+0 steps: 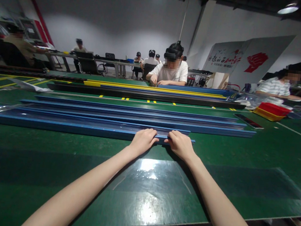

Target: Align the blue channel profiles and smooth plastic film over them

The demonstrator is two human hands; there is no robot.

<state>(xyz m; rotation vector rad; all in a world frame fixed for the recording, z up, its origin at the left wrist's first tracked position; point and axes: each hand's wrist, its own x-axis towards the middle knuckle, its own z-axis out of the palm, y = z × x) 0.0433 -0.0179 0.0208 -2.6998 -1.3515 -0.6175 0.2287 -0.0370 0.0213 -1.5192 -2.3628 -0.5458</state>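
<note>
Nearest to me lies a long blue plastic rail, a channel that runs from the left edge of the view to just right of my hands. My left hand grips it near its right end, fingers over the top and thumb on the near side. A short gap away, my right hand is closed on the same rail close to its tip. The hands partly hide the rail. Directly behind it, further blue rails lie parallel on the green table. Clear plastic sheeting lies flat before me.
A black rail and a yellow rail lie farther back. At right are a phone and stacked red and yellow bins. A co-worker sits opposite; another person is at right. The table's near edge is close.
</note>
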